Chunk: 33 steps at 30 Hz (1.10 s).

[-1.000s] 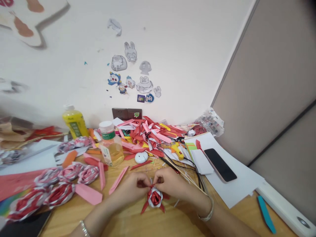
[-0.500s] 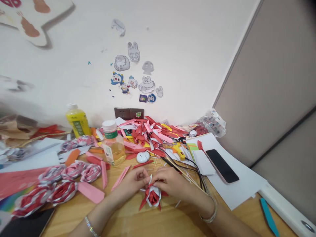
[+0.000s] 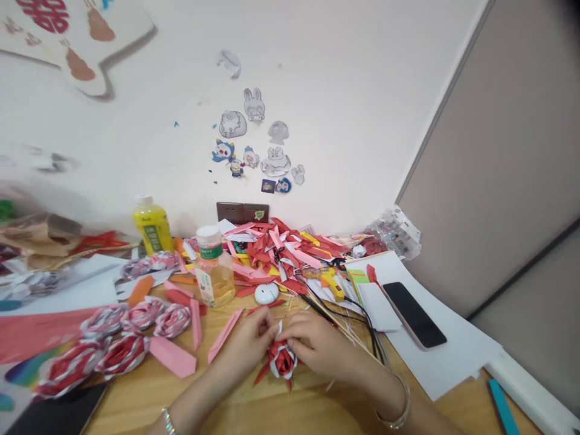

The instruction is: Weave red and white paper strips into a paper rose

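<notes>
Right-hand fingertips (image 3: 289, 339) have slid down onto the paper rose (image 3: 283, 361), nearer the person than the white case (image 3: 266, 293); the left hand's grip (image 3: 275, 331) pinches its white tip.

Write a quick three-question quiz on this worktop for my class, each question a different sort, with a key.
1. True or false: the phone lies with its dark screen facing up.
2. The left hand and right hand meet at:
a) the clear bottle
b) the red-and-white paper flower
c) the teal strip
3. Fill in the colour: the glue gun, to the left of the phone, is mostly ____.

Key: 1 true; 2 b; 3 yellow
</notes>
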Each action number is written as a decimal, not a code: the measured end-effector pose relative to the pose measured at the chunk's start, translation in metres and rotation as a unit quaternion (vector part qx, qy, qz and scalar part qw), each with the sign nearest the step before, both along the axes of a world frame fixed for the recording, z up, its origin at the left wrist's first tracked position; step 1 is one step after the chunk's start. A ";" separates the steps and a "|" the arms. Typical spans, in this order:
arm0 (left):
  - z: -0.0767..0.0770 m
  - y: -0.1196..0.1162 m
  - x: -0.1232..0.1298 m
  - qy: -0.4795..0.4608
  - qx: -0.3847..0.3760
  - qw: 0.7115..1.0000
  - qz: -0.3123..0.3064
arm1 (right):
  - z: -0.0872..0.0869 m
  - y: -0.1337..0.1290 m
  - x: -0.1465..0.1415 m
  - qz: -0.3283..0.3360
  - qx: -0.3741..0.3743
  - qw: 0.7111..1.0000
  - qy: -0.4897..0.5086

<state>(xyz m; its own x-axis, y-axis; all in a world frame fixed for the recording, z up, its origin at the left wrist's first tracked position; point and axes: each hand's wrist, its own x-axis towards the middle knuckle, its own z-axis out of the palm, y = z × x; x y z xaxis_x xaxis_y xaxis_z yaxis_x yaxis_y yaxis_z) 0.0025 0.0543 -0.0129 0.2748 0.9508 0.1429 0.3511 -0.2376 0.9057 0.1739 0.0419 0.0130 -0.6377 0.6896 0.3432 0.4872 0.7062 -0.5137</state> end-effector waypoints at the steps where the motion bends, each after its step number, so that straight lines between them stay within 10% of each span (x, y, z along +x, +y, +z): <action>1: -0.001 0.000 0.000 0.007 0.005 1.000 0.011 | -0.001 0.000 0.000 0.007 0.010 1.000 -0.001; 33: -0.002 -0.005 0.007 -0.082 -0.035 0.995 0.046 | 0.004 -0.004 -0.001 -0.003 -0.004 1.000 0.027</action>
